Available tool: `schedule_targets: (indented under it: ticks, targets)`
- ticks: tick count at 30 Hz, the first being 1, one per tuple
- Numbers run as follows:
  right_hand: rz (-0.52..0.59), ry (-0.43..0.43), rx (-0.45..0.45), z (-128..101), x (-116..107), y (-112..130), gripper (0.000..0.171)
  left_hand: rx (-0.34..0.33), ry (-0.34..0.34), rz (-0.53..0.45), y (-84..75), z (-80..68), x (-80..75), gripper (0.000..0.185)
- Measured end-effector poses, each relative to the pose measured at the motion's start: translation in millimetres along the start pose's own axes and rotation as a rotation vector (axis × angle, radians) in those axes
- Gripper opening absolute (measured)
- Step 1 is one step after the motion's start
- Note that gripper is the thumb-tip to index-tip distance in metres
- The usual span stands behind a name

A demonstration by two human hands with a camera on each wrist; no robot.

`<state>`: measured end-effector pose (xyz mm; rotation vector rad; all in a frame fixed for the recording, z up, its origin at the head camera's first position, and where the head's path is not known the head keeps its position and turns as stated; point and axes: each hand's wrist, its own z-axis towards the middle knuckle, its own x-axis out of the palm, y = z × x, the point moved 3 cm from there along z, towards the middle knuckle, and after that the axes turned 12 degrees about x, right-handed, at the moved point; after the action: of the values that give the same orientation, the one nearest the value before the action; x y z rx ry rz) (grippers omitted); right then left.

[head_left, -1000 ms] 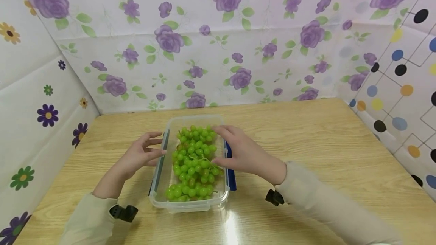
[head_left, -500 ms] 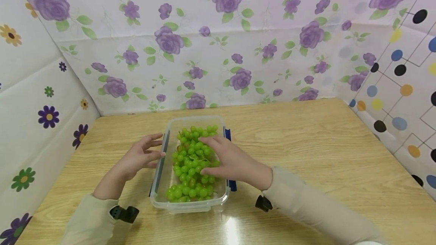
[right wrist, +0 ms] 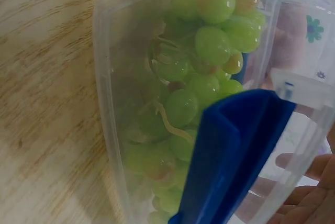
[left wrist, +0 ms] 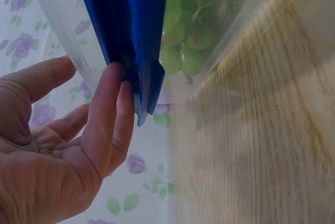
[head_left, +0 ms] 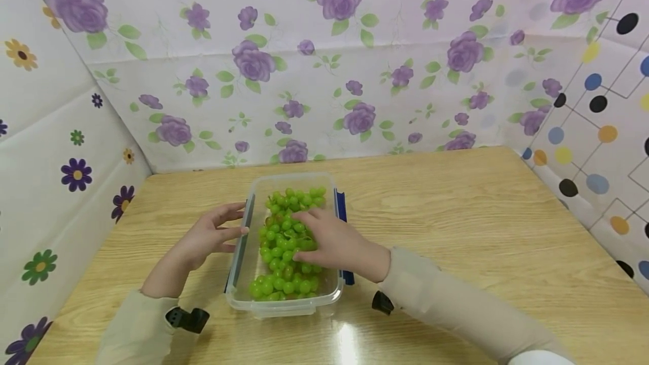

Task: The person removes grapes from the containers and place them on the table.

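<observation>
Grapes (head_left: 284,241) in box (head_left: 253,303) | right hand (head_left: 332,244) slid onto them, curled, holding bunch | left hand (head_left: 205,236) flat on box side.

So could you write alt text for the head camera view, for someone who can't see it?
A person's right hand rests on a bunch of green grapes inside a clear plastic rectangular container with blue side clips. The left hand touches the container's left side with straight fingers, on a light wooden table walled by flowered sheets.

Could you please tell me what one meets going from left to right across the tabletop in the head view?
Left hand → blue clip on the container's left side → green grapes → right hand resting on the grapes → bare wooden table.
</observation>
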<state>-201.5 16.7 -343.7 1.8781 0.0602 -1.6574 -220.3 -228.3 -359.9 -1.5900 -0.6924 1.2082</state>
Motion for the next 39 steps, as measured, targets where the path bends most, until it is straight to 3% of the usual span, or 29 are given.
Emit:
schedule_targets:
  ticks: [7, 27, 39]
  targets:
    - [-0.053, 0.061, 0.036, 5.1, 6.6, 3.5, 0.066, -0.013, -0.006, -0.003, 3.1, -0.2, 2.9, 0.067]
    - [-0.168, 0.103, 0.026, 18.3, 18.2, 12.8, 0.047, -0.013, 0.003, -0.040, 5.6, -1.8, 4.2, 0.069]
    - [-0.192, 0.156, 0.033, 23.9, 24.5, 15.5, 0.048, -0.018, 0.005, -0.022, 4.1, -1.8, 2.3, 0.069]
